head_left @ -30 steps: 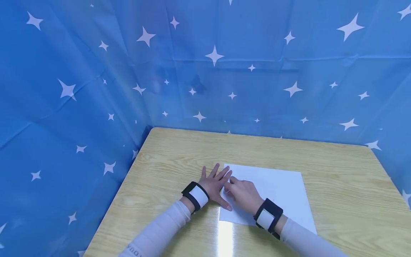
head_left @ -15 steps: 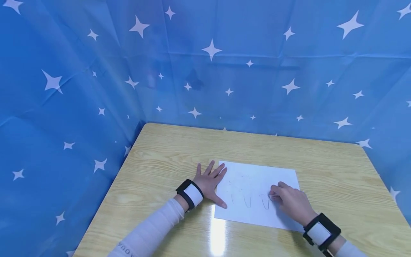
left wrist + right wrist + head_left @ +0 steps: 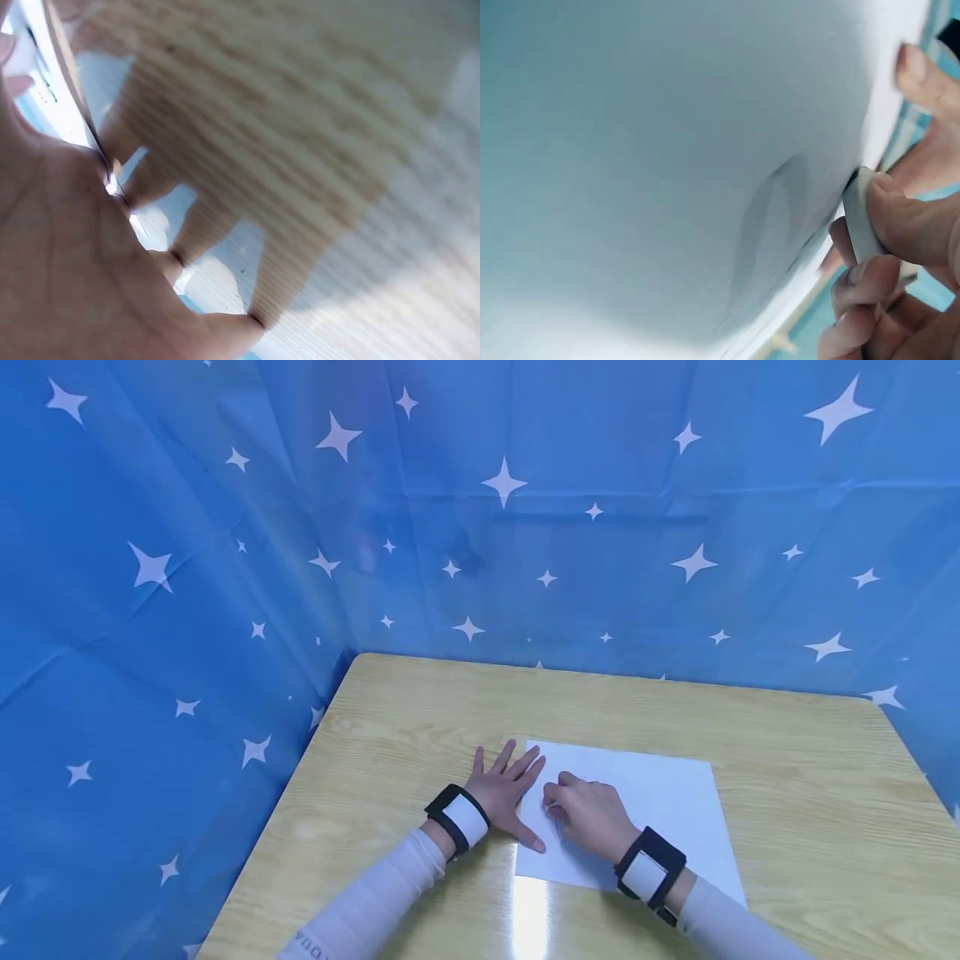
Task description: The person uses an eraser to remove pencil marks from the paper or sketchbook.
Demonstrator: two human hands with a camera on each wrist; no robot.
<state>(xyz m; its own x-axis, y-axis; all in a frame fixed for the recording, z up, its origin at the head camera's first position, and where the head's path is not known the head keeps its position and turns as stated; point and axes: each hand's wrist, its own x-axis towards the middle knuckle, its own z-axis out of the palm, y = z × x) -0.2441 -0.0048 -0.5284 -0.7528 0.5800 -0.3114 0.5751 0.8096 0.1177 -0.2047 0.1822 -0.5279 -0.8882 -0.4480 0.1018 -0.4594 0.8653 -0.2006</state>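
The right grip [image 3: 592, 814] pinches the eraser [image 3: 861, 225] low over the left part of the paper [image 3: 667, 810] — the left grip [image 3: 502, 795], spread wide, lies across its left edge and the counter [image 3: 420, 710]; short, light strokes away from this anchor should help prevent buckling

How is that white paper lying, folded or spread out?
Spread out: the white paper lies flat on the table, no fold showing, with the left hand across one edge.
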